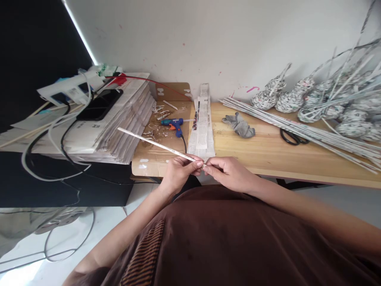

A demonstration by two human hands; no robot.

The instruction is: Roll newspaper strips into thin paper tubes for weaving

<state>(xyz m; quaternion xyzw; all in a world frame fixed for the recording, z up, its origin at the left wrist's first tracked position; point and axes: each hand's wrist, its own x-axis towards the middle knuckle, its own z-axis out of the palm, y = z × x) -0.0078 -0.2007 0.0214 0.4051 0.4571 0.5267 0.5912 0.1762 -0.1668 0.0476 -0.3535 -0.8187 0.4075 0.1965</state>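
A thin rolled newspaper tube (157, 144) slants up and left from my hands, in front of the table's near edge. My left hand (182, 169) is closed around it close to its lower end. At that end, the fingers of my right hand (226, 171) pinch the tip, touching my left fingertips. Just beyond my hands lie newspaper strips (203, 123) in a stack. To their left, a blue glue gun (176, 126) with an orange trigger rests on a glue-stained cardboard sheet (151, 170).
Tall newspaper stacks (127, 123) at left carry a black phone (99, 105) and looping cables. On the wooden table (238, 155) are a grey crumpled cloth (239, 125), black-handled scissors (290, 137), a bundle of paper tubes (285, 126) and several woven paper shapes (264, 97) by the wall.
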